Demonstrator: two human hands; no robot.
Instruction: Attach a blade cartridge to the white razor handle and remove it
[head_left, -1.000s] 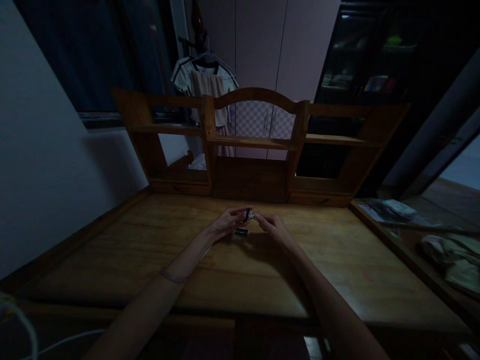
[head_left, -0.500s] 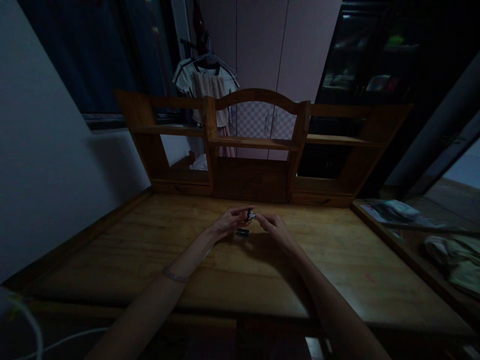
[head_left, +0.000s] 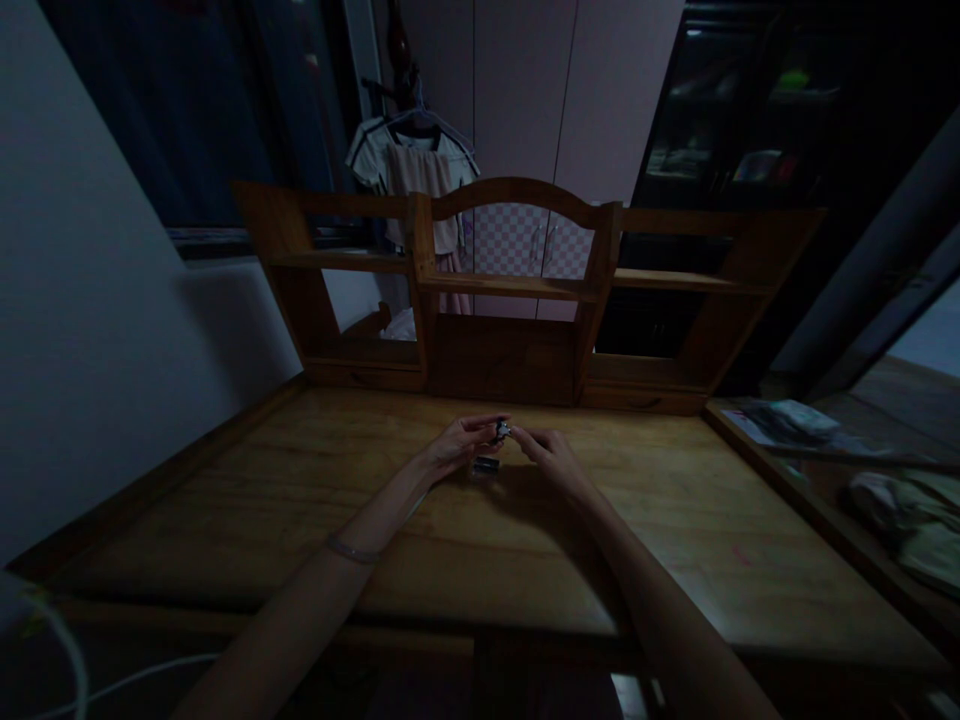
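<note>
My left hand [head_left: 459,443] pinches a small black and silver object [head_left: 502,430] between its thumb and fingers, a little above the wooden desk [head_left: 300,500]. The object's kind is too small and dim to make out. From the right side, my right hand [head_left: 546,446] meets it, thumb and fingertips closed on the silver end. On the desk just below my left fingers lies a small dark, shiny rectangular piece [head_left: 486,465], apart from both hands. A thin band [head_left: 351,550] circles my left forearm.
A wooden shelf unit [head_left: 502,360] stands along the desk's back edge. At the right, a lower surface holds papers [head_left: 780,422] and folded cloth [head_left: 930,530]. A white cable [head_left: 71,655] curves at the lower left. Clothes [head_left: 420,170] hang behind the shelf.
Both hands stay in nearly the same place around the small object. The view has shifted very slightly.
</note>
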